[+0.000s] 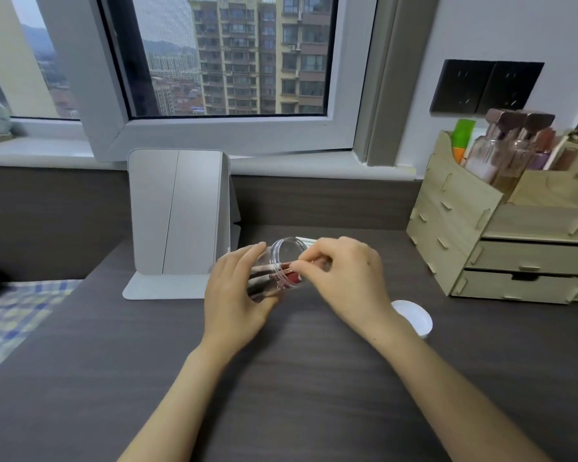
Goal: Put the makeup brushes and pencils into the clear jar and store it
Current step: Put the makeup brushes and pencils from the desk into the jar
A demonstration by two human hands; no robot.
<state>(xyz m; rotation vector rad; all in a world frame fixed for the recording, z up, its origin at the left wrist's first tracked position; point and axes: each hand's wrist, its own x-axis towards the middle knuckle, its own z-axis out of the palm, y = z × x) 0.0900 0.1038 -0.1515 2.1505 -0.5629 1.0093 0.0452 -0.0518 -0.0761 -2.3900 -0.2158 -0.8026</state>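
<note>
My left hand (236, 291) grips the clear jar (282, 260), tilted with its mouth toward the right, a little above the dark desk. Dark brushes or pencils (262, 278) lie inside it, and a red piece shows at the rim. At the jar's mouth my right hand (346, 271) pinches a thin red item (291, 273) between fingertips. A white stick (306, 240) lies on the desk just behind the jar. The jar's white lid (414, 316) rests flat on the desk to the right, partly behind my right wrist.
A grey folding stand (177, 211) is upright behind the jar. A wooden drawer organizer (514, 235) holding bottles occupies the right side of the desk. A checked cloth (17, 311) lies at the left edge. The window sill runs along the back.
</note>
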